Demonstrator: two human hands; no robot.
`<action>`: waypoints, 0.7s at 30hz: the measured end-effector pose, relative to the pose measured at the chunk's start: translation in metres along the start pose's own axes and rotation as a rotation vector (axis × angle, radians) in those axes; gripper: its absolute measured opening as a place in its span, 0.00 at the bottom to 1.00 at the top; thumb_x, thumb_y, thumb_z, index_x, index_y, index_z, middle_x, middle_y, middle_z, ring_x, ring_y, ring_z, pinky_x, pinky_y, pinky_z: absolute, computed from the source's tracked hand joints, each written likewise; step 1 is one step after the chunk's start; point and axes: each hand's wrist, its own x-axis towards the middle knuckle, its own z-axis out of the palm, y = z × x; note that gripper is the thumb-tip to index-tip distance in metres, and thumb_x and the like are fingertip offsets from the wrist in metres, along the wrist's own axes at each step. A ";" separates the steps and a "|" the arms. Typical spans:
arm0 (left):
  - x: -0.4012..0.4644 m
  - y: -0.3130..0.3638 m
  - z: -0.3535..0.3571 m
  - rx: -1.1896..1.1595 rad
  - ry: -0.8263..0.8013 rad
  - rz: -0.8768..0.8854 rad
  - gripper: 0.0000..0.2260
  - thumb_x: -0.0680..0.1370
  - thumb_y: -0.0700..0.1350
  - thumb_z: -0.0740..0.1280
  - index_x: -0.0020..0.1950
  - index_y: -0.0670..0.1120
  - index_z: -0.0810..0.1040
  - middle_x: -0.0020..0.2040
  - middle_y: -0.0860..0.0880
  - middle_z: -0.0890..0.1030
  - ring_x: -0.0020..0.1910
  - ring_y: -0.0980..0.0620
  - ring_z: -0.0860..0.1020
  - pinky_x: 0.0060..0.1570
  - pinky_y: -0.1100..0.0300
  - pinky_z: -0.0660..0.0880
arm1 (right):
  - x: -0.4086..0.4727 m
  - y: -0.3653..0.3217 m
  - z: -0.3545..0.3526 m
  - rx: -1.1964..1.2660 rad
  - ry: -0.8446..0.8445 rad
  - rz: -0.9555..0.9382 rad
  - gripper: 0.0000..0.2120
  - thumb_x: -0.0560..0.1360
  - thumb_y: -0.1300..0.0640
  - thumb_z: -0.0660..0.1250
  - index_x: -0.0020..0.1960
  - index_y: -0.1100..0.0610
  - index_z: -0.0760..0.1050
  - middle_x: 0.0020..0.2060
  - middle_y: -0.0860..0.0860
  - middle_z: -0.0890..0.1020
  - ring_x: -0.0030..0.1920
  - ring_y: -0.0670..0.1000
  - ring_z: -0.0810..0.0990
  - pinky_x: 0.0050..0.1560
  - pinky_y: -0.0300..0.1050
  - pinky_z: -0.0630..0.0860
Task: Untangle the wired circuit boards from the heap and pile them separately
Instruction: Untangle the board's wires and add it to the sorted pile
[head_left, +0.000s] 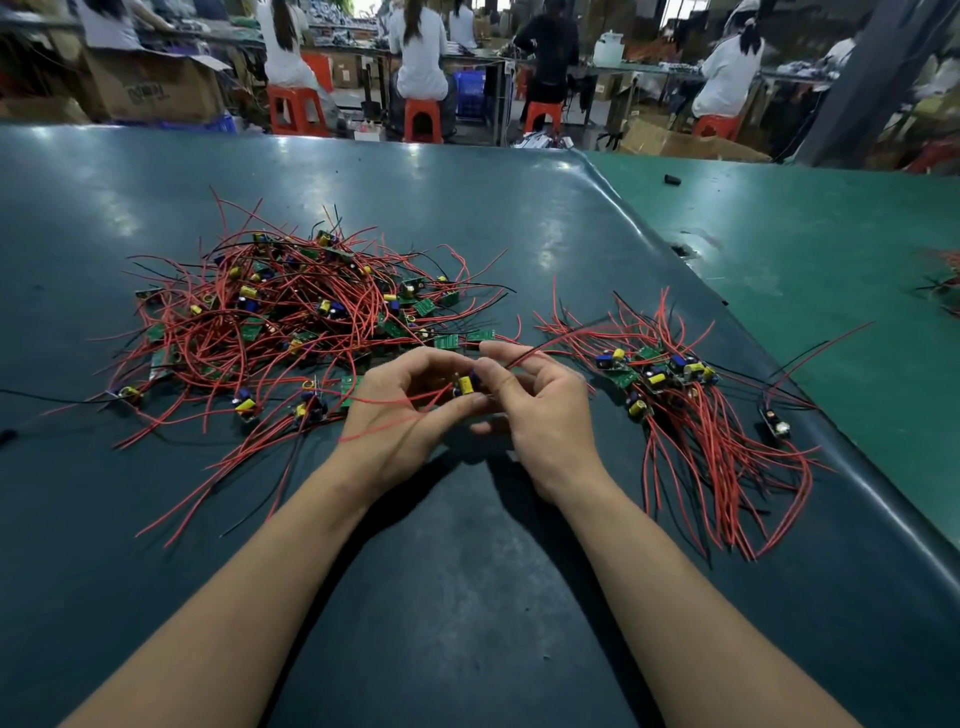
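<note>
Left hand (400, 410): fingers curled, pinching one small circuit board (466, 387) from the left, above the table. Right hand (535, 410): fingers curled round the same board from the right, thumb and forefinger on it, a red wire (550, 345) trailing out over the knuckles to the right. Board: between both hands, yellow capacitor uppermost, red leads draped across the left palm.

Dark mat (467, 597): bare stretch between and below the forearms, open toward the near edge.

Heap (291, 317): tangled boards with red and black wires, just left of and behind the left hand, nearest strands touching the wrist area.

Sorted pile (670, 384): boards grouped, wires combed toward the near side, just right of the right hand.

Mat's right edge (852, 467): raised fold close beside the pile; green table (831, 234) beyond. Workers on orange stools (423, 119) past the far edge.
</note>
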 end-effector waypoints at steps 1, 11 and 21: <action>0.001 0.000 0.000 0.022 0.014 0.004 0.12 0.70 0.38 0.77 0.51 0.44 0.82 0.43 0.54 0.85 0.43 0.61 0.82 0.45 0.69 0.75 | 0.000 0.000 0.001 0.016 -0.015 0.002 0.05 0.78 0.62 0.67 0.48 0.53 0.80 0.35 0.51 0.84 0.33 0.50 0.83 0.28 0.43 0.79; 0.001 0.005 -0.004 -0.042 0.131 -0.039 0.11 0.68 0.40 0.78 0.50 0.45 0.84 0.41 0.53 0.86 0.40 0.58 0.82 0.46 0.64 0.79 | 0.003 -0.010 -0.008 0.069 0.064 0.015 0.08 0.79 0.59 0.66 0.45 0.60 0.81 0.38 0.51 0.85 0.31 0.48 0.82 0.25 0.39 0.77; -0.004 0.010 -0.001 -0.008 0.085 0.026 0.13 0.66 0.37 0.78 0.49 0.38 0.84 0.43 0.48 0.85 0.41 0.59 0.82 0.44 0.68 0.77 | 0.002 0.000 -0.007 -0.151 0.031 -0.079 0.09 0.76 0.58 0.72 0.37 0.54 0.84 0.25 0.48 0.76 0.23 0.47 0.70 0.22 0.37 0.69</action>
